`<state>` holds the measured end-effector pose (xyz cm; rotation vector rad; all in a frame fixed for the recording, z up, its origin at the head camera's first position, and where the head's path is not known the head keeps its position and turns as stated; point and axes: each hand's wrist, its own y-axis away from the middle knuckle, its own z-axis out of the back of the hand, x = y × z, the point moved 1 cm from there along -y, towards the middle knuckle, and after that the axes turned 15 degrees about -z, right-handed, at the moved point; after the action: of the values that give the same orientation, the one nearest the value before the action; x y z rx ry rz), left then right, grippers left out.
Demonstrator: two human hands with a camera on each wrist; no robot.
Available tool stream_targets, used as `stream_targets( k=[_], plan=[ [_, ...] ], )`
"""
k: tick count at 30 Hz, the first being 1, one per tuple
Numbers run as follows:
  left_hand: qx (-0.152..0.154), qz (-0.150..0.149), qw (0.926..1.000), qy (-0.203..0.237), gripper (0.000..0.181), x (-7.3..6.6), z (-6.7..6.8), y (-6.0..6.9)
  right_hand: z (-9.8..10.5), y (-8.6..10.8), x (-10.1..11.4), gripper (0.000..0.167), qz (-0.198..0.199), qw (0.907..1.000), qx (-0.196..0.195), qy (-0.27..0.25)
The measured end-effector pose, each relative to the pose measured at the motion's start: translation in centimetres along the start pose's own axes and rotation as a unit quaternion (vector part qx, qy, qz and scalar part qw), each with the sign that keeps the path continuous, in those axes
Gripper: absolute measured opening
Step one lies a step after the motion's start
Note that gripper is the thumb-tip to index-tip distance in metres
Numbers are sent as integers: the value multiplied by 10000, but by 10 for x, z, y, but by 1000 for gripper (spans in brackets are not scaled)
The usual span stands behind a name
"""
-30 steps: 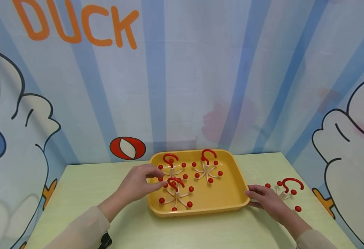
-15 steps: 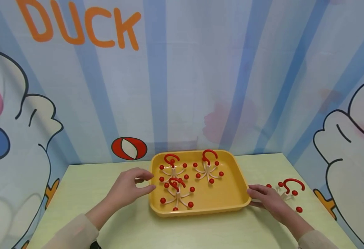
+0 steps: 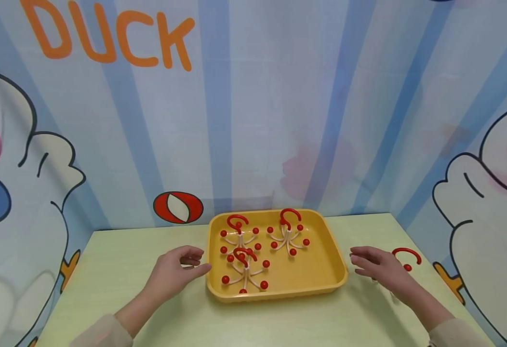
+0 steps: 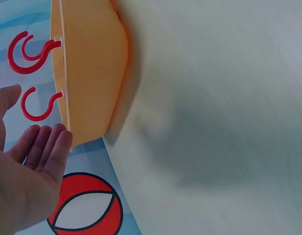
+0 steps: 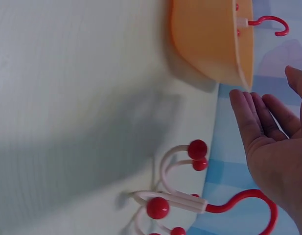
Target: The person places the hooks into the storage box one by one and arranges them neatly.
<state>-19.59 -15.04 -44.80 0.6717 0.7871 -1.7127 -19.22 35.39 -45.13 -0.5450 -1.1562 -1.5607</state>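
A yellow tray (image 3: 314,274) stands on the table with three hook hangers inside. Each has a red hook above white curved arms tipped with red balls. One hanger (image 3: 240,239) is at the back left, another (image 3: 246,278) at the front left, and the third (image 3: 287,236) at the back right. My left hand (image 3: 169,272) hovers by the tray's left side, fingers relaxed, holding nothing. Off the right side, my right hand (image 3: 381,267) is apart from the rim, fingers loosely extended. A fourth hanger (image 5: 175,199) stands on the table below it, partly hidden in the head view.
The pale table (image 3: 279,323) ends at a cloth backdrop (image 3: 258,120) printed with blue stripes, cartoon figures and orange letters. The tray's back rim is near the backdrop.
My left hand has drawn back left from above the tray's left hangers. My right hand has let go of the tray's right rim and moved slightly away. The tray stays put.
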Motion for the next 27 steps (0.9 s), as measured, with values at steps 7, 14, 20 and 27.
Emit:
stream_targets(
  k=[7, 14, 20, 27],
  plan=[
    [-225, 554, 9975, 373, 58, 5, -7, 8, 11, 12, 19, 57, 442, 9923, -477, 1057],
    [-279, 1382, 9858, 914, 65, 9, -16, 13, 21, 19, 36, 51, 1072, 9764, -789, 1699],
    [-409, 1715, 9702, 1661, 58, 12, -25, 17, 30, 22, 42, 50, 1372, 9569, -1279, 2217],
    [-457, 1877, 9574, 2147, 53, 12, -34, 18, 44, 30, 41, 55, 1394, 9376, -1581, 2765]
  ],
)
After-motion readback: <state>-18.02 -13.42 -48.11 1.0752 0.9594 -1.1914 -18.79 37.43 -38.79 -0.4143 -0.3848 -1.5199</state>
